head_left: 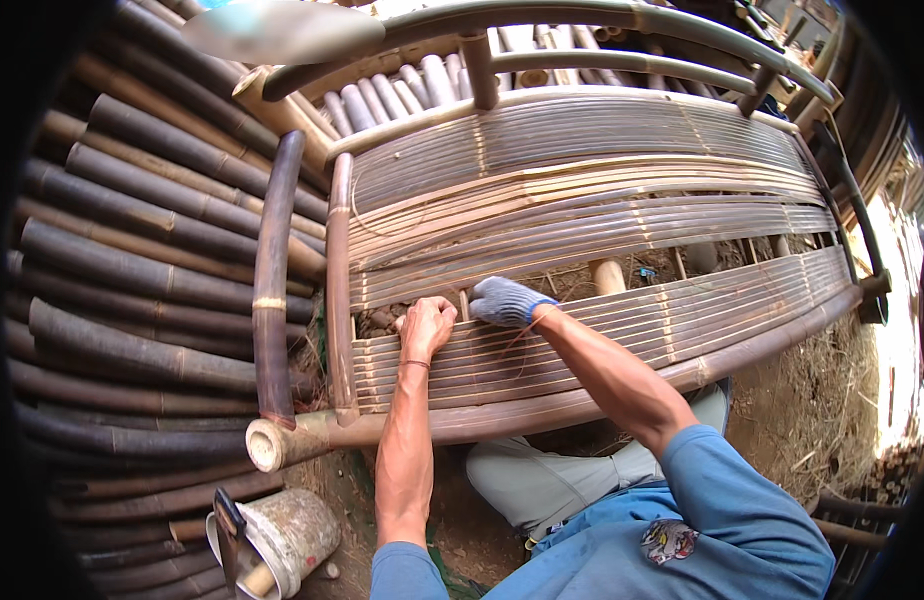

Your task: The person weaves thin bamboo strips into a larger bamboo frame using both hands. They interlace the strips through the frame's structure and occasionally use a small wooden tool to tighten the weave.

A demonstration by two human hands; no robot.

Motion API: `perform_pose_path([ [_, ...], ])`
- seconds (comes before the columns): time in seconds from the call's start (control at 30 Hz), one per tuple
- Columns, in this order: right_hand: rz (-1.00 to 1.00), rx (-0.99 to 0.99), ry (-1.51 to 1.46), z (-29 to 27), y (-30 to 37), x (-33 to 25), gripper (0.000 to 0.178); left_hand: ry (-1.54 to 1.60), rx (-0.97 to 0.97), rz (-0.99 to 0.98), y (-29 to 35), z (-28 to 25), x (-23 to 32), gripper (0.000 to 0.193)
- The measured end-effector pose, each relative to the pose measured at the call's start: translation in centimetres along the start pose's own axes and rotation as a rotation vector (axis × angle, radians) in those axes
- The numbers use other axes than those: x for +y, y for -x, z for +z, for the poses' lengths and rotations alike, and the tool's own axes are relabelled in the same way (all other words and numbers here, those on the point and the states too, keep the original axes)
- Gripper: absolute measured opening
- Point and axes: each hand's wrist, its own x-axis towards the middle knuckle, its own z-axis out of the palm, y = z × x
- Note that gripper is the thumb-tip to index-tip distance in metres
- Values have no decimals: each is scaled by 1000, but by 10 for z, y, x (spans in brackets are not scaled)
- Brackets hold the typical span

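A bamboo bench [542, 411] with a seat of split bamboo slats [592, 332] stands in front of me. Between the front slats and the middle ones runs an open gap. My left hand [428, 324], bare, rests at the gap near the bench's left end, its fingers curled down and closed. Just right of it my right hand [504, 301], in a grey-blue knit glove, is also closed at the gap. What either hand holds is hidden beneath the fingers. A thin reddish strand [523, 343] loops below the right wrist over the front slats.
Many dark bamboo poles [152, 270] lie stacked to the left. At the lower left stands a dirty white bucket [304, 535] with a dark-handled saw [228, 520] in it. A curved bamboo rail [542, 18] rises along the far side. A bamboo armrest [274, 270] flanks the left end.
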Motion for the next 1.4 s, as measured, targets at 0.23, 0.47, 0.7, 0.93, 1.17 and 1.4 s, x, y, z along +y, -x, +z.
perform_pose_path([
  [0.23,27,436,371,-101,188,-58,51,212,252,253,119,-73,32,15],
  [0.47,-615,139,-95,-111,285,-106,83,211,114,839,215,-85,152,10],
  [0.7,74,754,-320,-164,482,14,11,205,-145,759,219,-41,119,13],
  [0.93,1009,1129,380,-221,691,209,35,357,170,1024,209,23,126,20],
  [1.17,484,-83,-1216,-34,230,-40,78,383,321,1178,250,4,163,21],
  [1.4,35,399,-208,-45,87,-86,32,459,614,823,204,-12,77,35],
])
